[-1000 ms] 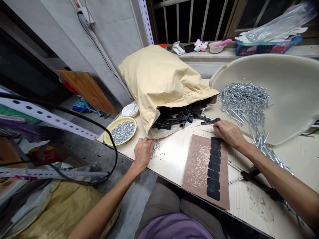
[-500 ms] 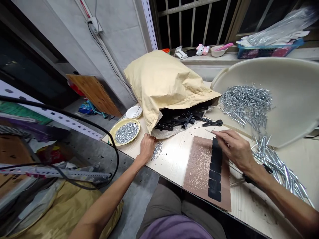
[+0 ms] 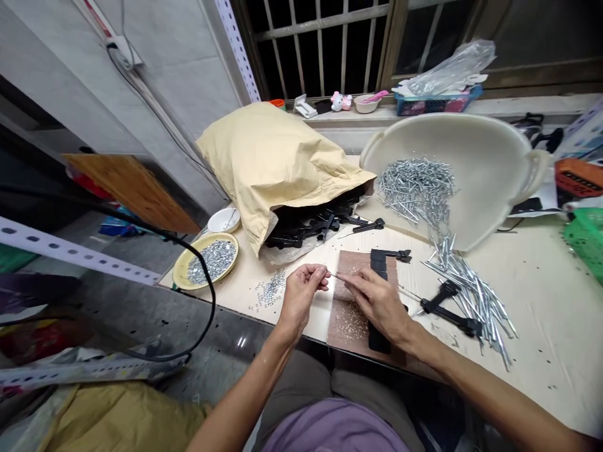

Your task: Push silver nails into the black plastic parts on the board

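My left hand [image 3: 304,294] and my right hand [image 3: 375,302] meet above the table's front part. The right hand is closed on a thin metal pin [image 3: 332,274] that points left toward the other hand. My left fingers are pinched at the pin's tip; whatever they hold is too small to make out. Under the right hand lies a brown board [image 3: 343,326] with pale worn specks and a row of black pads [image 3: 379,339]. Left of the hands, small shiny metal pieces [image 3: 271,290] are scattered on the table.
A yellow plate [image 3: 178,276] holds more small metal pieces, with a white bowl [image 3: 214,221] behind. Black plastic parts [image 3: 325,225] spill from a large paper bag [image 3: 268,157]. Metal pins [image 3: 417,182] slide out of a tilted white basin [image 3: 490,182]. Black-handled parts [image 3: 452,314] lie right.
My left hand has left the scattered metal pieces and come right. My right hand has moved down and left to meet it with the pin. The view has swung right.
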Action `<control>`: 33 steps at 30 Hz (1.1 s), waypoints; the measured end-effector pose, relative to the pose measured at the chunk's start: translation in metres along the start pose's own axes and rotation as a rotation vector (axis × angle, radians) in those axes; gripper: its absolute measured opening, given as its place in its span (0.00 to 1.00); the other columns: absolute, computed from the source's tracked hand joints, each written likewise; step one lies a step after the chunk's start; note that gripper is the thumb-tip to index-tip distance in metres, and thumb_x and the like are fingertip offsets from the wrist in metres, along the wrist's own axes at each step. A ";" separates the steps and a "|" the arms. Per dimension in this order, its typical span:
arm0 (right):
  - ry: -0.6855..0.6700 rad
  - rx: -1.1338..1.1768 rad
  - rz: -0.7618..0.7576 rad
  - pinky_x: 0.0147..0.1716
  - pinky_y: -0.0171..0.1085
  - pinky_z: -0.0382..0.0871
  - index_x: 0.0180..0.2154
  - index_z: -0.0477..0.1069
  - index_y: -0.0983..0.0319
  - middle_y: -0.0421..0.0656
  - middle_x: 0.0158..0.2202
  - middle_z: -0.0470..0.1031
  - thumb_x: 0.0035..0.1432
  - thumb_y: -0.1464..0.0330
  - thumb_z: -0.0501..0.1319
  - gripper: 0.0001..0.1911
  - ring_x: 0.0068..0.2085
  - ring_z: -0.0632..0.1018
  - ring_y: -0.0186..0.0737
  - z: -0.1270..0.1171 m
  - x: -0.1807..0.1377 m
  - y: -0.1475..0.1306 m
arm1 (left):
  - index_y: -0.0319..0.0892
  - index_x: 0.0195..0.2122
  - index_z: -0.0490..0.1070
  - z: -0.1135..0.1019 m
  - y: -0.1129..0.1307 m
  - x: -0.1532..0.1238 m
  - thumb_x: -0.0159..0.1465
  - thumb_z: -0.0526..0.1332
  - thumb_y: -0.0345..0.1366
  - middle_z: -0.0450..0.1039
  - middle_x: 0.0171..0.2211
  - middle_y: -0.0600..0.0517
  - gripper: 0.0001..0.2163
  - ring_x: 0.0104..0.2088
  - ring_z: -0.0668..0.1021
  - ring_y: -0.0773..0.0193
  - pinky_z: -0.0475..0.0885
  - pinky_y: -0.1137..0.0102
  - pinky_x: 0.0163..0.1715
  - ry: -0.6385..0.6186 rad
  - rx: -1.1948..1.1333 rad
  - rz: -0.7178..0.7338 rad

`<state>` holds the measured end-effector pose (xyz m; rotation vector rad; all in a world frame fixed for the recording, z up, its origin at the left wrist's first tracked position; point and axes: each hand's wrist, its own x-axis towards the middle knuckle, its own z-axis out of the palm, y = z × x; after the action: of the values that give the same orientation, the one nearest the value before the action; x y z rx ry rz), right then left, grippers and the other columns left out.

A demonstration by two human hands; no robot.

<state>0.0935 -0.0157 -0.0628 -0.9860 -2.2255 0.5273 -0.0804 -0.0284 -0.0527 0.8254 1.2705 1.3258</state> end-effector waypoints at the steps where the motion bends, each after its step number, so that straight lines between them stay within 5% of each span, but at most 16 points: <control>1: 0.015 -0.005 0.011 0.33 0.36 0.70 0.54 0.67 0.57 0.43 0.32 0.66 0.64 0.71 0.50 0.18 0.33 0.71 0.36 0.001 -0.001 0.001 | 0.36 0.32 0.72 0.006 -0.001 0.000 0.55 0.65 0.41 0.73 0.28 0.50 0.13 0.26 0.72 0.72 0.69 0.75 0.28 -0.007 -0.016 0.005; 19: 0.082 -0.292 0.127 0.34 0.33 0.64 0.39 0.70 0.62 0.43 0.35 0.72 0.65 0.67 0.51 0.10 0.37 0.73 0.36 -0.009 -0.014 0.013 | 0.34 0.37 0.75 0.023 -0.014 0.008 0.52 0.68 0.37 0.73 0.26 0.52 0.14 0.23 0.72 0.73 0.70 0.76 0.27 -0.121 0.000 -0.076; 33: 0.132 -0.524 0.126 0.32 0.33 0.58 0.36 0.71 0.60 0.42 0.33 0.72 0.65 0.66 0.51 0.11 0.32 0.71 0.33 -0.006 -0.015 0.015 | 0.35 0.35 0.77 0.030 -0.019 0.010 0.51 0.68 0.38 0.75 0.28 0.51 0.13 0.24 0.73 0.72 0.70 0.77 0.25 -0.091 0.063 -0.068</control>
<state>0.1132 -0.0167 -0.0730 -1.3834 -2.2340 -0.0832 -0.0488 -0.0145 -0.0675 0.8699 1.2629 1.1861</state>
